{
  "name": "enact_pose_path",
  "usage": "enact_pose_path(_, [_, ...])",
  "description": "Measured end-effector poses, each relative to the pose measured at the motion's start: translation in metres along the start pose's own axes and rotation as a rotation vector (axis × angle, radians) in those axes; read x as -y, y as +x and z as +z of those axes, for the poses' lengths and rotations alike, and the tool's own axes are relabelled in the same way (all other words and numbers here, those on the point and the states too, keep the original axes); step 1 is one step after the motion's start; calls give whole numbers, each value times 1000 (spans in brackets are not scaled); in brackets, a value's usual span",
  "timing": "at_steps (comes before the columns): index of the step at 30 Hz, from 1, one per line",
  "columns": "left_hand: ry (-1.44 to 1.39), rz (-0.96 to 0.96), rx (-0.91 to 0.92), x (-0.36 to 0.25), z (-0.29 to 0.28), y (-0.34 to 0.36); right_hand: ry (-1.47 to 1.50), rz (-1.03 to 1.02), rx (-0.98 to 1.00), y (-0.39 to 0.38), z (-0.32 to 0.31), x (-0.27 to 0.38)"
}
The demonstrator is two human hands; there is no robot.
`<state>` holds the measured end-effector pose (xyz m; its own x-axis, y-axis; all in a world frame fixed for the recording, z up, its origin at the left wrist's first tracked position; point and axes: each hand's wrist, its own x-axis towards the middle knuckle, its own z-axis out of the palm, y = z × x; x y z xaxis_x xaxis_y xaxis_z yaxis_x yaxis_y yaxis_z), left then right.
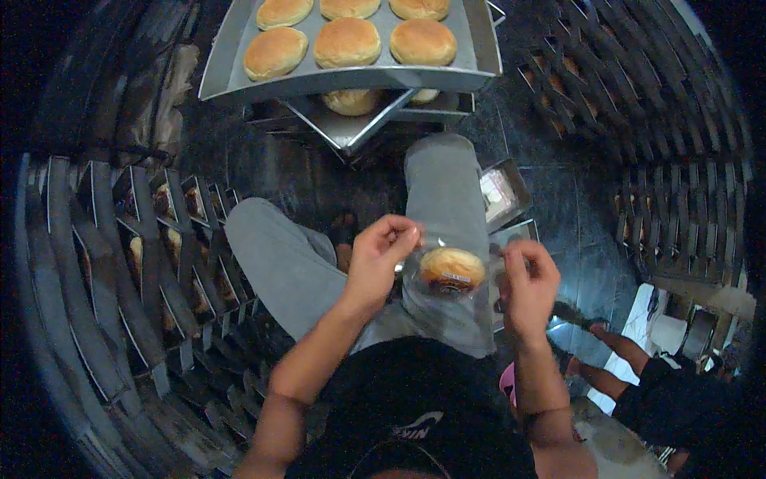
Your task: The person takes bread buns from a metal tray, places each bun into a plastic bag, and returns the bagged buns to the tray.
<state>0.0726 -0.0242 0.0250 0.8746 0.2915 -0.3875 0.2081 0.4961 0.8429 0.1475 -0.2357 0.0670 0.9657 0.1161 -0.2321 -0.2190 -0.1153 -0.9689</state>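
My left hand (381, 257) and my right hand (527, 279) each pinch one side of a clear plastic bag (447, 297) held over my lap. Inside the bag sits a round golden bun (452, 267). Both hands are closed on the bag's edges, with the bun hanging between them above my grey-trousered knees. A metal tray (231, 76) with several more buns stands in front of me at the top of the view.
More trays (351, 128) are stacked under the top one. Dark racks of slotted trays curve along the left (144, 239) and right (678, 160). A small metal tray (503, 191) lies by my right knee. Another person's leg (614, 343) shows at the lower right.
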Motion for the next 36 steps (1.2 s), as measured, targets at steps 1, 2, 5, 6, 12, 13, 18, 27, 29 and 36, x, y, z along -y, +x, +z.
enact_pose_path(1, [-41,6,-23,0,0,-2,12,-95,38,-10,0,9])
enact_pose_path(2, [11,66,-11,4,-3,-11,23,-178,66,-25,-2,13])
enact_pose_path(5, [78,211,53,34,-15,-24,-258,-604,218,-22,-20,-27])
enact_pose_path(6, [146,205,65,54,-21,-24,-389,-727,252,-21,-23,-37])
enact_pose_path(12, [331,48,-289,122,-1,-27,-74,180,-133,-68,-20,-99])
enact_pose_path(13, [386,-12,-265,120,-2,-28,44,151,-90,-76,-12,-90])
enact_pose_path(18, [215,110,-176,66,-3,-2,92,60,125,-57,34,-29])
enact_pose_path(27, [580,124,217,66,-60,56,-769,-1490,3,195,114,176])
enact_pose_path(29, [872,91,454,97,-86,74,-633,-1378,121,173,128,142])
enact_pose_path(36, [1190,-305,475,184,-144,118,-1060,-830,569,-24,113,-168])
